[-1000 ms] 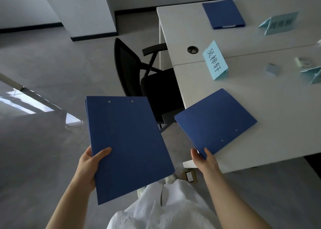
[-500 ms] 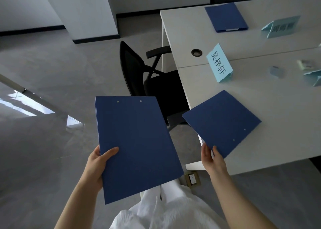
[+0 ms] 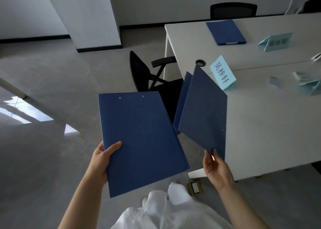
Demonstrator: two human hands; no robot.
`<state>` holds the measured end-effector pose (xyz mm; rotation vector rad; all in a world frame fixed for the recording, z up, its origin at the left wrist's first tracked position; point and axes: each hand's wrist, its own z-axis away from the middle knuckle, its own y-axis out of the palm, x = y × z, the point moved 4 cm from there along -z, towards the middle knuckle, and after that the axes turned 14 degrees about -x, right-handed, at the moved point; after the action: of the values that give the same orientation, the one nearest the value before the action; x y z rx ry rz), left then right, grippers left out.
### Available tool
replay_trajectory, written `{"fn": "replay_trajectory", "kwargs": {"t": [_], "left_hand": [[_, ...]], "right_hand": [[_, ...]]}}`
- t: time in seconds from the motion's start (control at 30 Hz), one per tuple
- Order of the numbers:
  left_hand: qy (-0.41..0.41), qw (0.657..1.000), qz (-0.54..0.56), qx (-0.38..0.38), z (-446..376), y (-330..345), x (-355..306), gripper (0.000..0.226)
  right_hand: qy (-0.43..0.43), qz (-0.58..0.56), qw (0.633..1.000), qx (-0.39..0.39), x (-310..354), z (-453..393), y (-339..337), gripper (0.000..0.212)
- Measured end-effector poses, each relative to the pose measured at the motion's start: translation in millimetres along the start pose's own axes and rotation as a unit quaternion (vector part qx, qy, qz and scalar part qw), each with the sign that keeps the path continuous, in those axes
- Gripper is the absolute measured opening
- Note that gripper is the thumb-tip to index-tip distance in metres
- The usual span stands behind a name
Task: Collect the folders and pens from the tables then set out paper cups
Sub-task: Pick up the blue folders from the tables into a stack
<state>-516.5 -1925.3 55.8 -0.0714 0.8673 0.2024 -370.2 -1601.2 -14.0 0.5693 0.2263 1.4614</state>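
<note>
While left hand (image 3: 99, 161) grips flat blue folder (image 3: 140, 141) at its edge, right hand (image 3: 217, 169) pinches second folder (image 3: 203, 114) by a corner, tilted above worktop (image 3: 269, 124); third folder (image 3: 225, 32) lies far back.

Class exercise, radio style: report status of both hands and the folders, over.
Left hand grips folder stack. Right hand pinches lifted folder by its corner, tilted, clear of table. One folder on far table. Nothing between the two held folders.
</note>
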Motion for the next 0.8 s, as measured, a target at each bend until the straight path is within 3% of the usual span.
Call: {"fn": "replay_trajectory", "kwargs": {"t": [0.1, 0.2, 0.33, 0.53, 0.8], "left_hand": [[0.003, 1.0, 0.01, -0.006, -7, -14, -7, 0.03], [0.003, 1.0, 0.016, -0.009, -14, -30, -14, 0.033], [0.008, 0.999, 0.041, -0.023, -21, -49, -27, 0.036], [0.007, 0.995, 0.081, -0.065, -42, -67, -47, 0.033], [0.021, 0.99, 0.098, -0.097, -110, -62, -94, 0.042]], "right_hand": [[0.002, 0.088, 0.996, 0.017, -17, 10, 27, 0.05], [0.015, 0.178, 0.982, 0.069, -41, 17, 50, 0.065], [0.022, 0.297, 0.951, 0.083, -72, 21, 74, 0.018], [0.008, 0.445, 0.892, 0.076, -105, 9, 114, 0.025], [-0.052, 0.59, 0.799, 0.107, -144, -38, 211, 0.015]]}}
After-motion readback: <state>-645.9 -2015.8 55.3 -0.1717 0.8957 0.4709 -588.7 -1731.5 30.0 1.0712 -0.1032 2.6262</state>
